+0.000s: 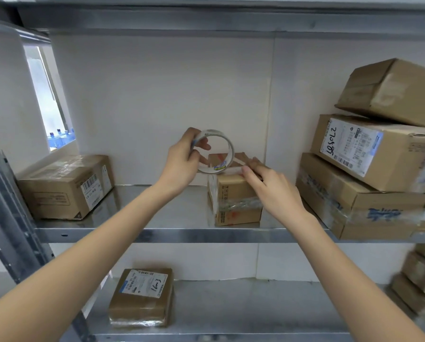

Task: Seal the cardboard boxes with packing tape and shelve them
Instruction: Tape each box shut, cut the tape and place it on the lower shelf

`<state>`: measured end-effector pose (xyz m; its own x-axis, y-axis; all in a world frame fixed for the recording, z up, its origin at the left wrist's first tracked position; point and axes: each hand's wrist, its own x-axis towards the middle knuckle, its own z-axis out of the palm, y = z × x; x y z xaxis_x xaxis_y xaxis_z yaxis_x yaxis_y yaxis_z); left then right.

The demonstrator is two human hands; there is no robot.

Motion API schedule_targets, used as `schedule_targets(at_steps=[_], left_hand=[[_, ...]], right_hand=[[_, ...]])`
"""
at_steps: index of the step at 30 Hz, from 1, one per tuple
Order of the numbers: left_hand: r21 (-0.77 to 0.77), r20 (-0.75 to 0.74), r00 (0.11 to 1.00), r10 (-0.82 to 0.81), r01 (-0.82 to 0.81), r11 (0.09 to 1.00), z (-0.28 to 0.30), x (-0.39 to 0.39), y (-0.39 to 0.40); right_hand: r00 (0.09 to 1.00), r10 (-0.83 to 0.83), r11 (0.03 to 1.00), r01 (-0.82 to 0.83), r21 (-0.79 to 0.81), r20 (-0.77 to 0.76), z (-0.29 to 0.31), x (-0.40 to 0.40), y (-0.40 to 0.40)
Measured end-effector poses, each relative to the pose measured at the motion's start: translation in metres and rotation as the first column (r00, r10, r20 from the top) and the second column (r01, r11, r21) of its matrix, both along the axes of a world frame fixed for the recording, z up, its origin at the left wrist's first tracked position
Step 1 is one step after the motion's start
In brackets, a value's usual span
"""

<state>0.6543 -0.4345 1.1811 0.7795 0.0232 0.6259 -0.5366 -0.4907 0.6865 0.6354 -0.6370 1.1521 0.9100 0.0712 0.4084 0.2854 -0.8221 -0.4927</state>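
A small cardboard box [233, 203] stands on the middle metal shelf [157, 235], wrapped in places with clear tape. Just above its left top corner my left hand [184, 161] grips a nearly used-up roll of clear packing tape [227, 150], fingers through the ring. A strip of tape runs from the roll to the box top. My right hand [273, 188] lies on the box's top right edge, its straight fingers pressing the tape end down there.
A labelled box [66, 186] sits at the shelf's left. Three larger boxes [369, 174] are stacked at the right, the top one tilted. On the lower shelf lie a flat labelled parcel [142, 296] and more boxes [421, 280] at the far right. A steel upright [11, 213] borders the left.
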Motion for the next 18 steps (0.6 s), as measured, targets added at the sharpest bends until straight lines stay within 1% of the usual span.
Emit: schedule_targets(at_steps=[3, 4, 6, 7, 8, 9, 10, 11, 12, 13, 15, 18], left_hand=[[0.230, 0.091, 0.994, 0.053, -0.073, 0.970, 0.002, 0.001, 0.011], [0.274, 0.091, 0.993, 0.074, -0.097, 0.957, 0.001, 0.003, 0.016], [0.282, 0.058, 0.993, 0.098, -0.111, 0.953, -0.004, 0.003, 0.024], [0.258, 0.061, 0.992, 0.107, -0.119, 0.959, -0.008, 0.001, 0.025], [0.208, 0.069, 0.991, 0.115, -0.127, 0.970, -0.014, -0.001, 0.023], [0.111, 0.048, 0.992, 0.116, -0.120, 0.987, -0.021, -0.002, 0.019], [-0.035, -0.015, 0.996, 0.092, -0.092, 0.995, -0.026, -0.005, 0.012], [-0.198, -0.092, 0.995, 0.043, -0.060, 0.978, -0.030, -0.007, 0.004], [-0.349, -0.146, 0.989, -0.001, -0.051, 0.936, -0.034, -0.009, -0.004], [-0.441, -0.168, 0.986, -0.008, -0.068, 0.895, -0.035, -0.010, -0.012], [-0.529, -0.162, 0.987, 0.008, -0.093, 0.843, -0.035, -0.011, -0.022], [-0.689, -0.190, 0.979, -0.072, -0.081, 0.720, -0.035, -0.010, -0.029]], right_hand=[[1.000, -0.002, 1.000, 0.002, -0.009, 0.013, -0.001, 0.002, -0.002], [1.000, -0.001, 1.000, 0.001, -0.020, 0.010, -0.001, 0.003, -0.002], [1.000, 0.005, 0.998, -0.005, -0.062, -0.006, 0.000, 0.005, -0.002], [1.000, 0.008, 0.995, -0.009, -0.097, -0.015, 0.000, 0.005, -0.001], [1.000, 0.005, 0.990, -0.008, -0.144, -0.022, 0.002, 0.005, 0.000], [1.000, -0.004, 0.979, -0.001, -0.206, -0.027, 0.006, 0.004, 0.001], [0.999, -0.021, 0.959, 0.012, -0.283, -0.030, 0.009, 0.002, 0.003], [0.999, -0.039, 0.929, 0.027, -0.369, -0.025, 0.014, 0.001, 0.006], [0.999, -0.046, 0.895, 0.034, -0.445, -0.016, 0.018, 0.000, 0.010], [0.999, -0.036, 0.868, 0.032, -0.495, 0.000, 0.021, -0.001, 0.016], [0.999, 0.006, 0.855, 0.014, -0.518, 0.036, 0.020, -0.002, 0.027], [0.995, 0.030, 0.888, 0.015, -0.459, 0.090, 0.010, -0.002, 0.032]])
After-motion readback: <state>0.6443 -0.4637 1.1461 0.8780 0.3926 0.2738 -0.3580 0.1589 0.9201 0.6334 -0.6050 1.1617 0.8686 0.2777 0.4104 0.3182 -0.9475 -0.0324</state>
